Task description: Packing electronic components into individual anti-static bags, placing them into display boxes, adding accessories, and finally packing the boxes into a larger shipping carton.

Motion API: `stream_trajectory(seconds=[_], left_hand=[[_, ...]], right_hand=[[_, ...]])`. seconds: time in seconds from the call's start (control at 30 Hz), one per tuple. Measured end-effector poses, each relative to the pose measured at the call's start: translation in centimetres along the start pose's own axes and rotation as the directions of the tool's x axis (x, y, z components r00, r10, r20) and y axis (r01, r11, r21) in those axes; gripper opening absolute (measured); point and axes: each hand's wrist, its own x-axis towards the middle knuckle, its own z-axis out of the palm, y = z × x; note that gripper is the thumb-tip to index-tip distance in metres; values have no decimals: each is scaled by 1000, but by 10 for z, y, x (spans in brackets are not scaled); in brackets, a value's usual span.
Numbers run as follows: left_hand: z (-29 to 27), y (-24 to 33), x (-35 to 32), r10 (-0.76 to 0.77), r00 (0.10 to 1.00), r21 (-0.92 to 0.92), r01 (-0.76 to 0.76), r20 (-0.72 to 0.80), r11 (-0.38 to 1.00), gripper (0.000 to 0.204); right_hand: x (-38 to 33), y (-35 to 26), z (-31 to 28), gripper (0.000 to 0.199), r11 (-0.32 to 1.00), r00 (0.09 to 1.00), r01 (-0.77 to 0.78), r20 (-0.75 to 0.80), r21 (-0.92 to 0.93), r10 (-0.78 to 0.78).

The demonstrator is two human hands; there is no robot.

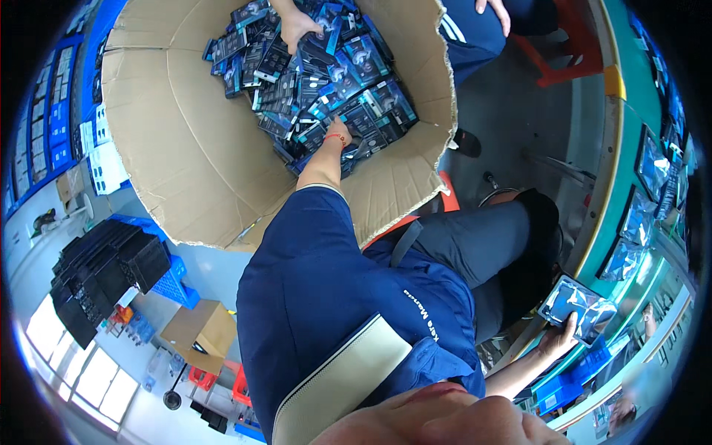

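My left hand (339, 134), with a red band at the wrist, reaches down into a large open cardboard carton (200, 133). It touches a heap of flat dark boxes (358, 63) with blue pictures; its fingertips are hidden among them. Off to the right, my right hand (560, 339) grips a flat, shiny dark package (578, 308) by its lower edge, at the side of a green-topped bench (627, 148). Another person's hand (298, 30) is in the carton's far side, on the same heap.
Several shiny flat packages (639, 219) lie along the bench. Another person's knee (471, 37) is right of the carton, near a red stool (560, 44). At left stand stacked black trays (107, 271) and a smaller cardboard box (200, 334). Blue racks (55, 126) line the far left.
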Motion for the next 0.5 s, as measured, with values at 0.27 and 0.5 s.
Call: stream_trajectory(seconds=[0.27,0.5], left_hand=[[21,-39,-8,77,970,333,-154,232,930,72],[21,19,-31,-76,992,18,78,-96,997,73]], right_hand=[[12,-2,-2,51,1000,1000,-13,27,-10,14],[8,14,-44,49,995,996,-92,-3,-27,92]])
